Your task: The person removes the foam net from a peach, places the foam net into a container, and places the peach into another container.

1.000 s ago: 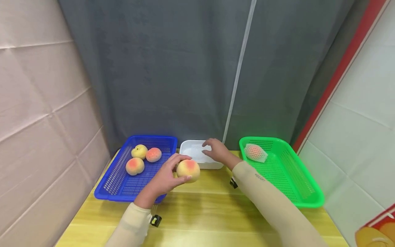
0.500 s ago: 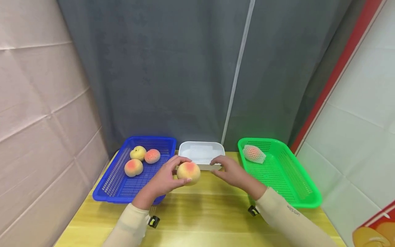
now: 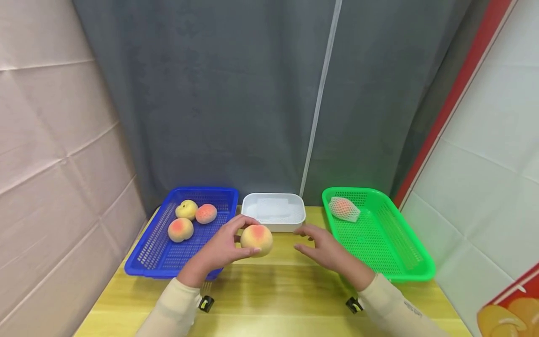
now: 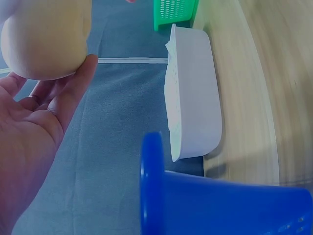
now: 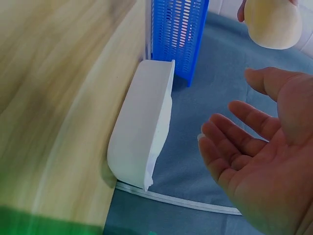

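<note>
My left hand grips a yellow peach with a red blush, held above the table in front of the white tray. In the left wrist view, fingers and thumb lie around the peach. To its right my right hand hovers with relaxed, slightly bent fingers and holds nothing; the right wrist view shows its palm bare. White material lies in the tray, its kind hard to tell. Several peaches rest in the blue basket at left.
On the right stands a green basket with one peach in a white foam net at its far left corner. A grey curtain hangs behind the wooden table. Pale cloth walls flank the left side.
My right hand has drawn back from over the white tray, toward me and to the right, still holding nothing. The left hand keeps its grip on the peach, almost in place.
</note>
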Demonstrator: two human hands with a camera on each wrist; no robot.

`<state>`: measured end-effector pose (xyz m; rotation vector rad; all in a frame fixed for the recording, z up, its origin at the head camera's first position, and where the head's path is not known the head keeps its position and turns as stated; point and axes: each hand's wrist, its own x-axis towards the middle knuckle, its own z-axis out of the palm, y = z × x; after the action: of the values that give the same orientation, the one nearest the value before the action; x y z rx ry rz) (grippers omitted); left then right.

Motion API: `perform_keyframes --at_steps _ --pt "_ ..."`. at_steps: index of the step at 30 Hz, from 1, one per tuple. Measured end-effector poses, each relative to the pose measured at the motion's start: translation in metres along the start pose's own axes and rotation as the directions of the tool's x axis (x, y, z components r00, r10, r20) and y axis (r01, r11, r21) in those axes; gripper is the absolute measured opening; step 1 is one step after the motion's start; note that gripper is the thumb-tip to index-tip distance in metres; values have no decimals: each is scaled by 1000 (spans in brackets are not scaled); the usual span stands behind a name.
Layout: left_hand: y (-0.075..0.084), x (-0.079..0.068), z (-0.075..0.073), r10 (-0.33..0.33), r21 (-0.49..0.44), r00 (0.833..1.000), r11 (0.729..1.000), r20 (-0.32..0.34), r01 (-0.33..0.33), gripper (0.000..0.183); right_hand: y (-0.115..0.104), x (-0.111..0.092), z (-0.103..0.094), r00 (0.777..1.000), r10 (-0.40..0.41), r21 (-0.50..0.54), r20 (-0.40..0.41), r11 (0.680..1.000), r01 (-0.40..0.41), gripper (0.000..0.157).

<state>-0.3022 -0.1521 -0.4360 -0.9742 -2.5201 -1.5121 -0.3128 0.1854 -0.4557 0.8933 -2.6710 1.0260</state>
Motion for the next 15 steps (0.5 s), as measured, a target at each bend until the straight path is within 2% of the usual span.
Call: perform_keyframes --at_steps 5,8,12,15 --pt "-1 -2 -2 11 28 1000 1000 -9 -11 55 3 -2 4 999 21 41 39 999 -23 32" --pt "2 -4 -9 27 69 1000 997 -12 -26 55 3 -4 7 998 20 68 67 997 -25 31" --pt "8 -6 -27 39 134 999 990 -5 -38 56 3 -5 6 998 27 90 65 995 -33 29" --pt "10 -7 -45 22 176 1000 984 -5 -21 56 3 -6 3 998 36 94 50 995 -41 27"
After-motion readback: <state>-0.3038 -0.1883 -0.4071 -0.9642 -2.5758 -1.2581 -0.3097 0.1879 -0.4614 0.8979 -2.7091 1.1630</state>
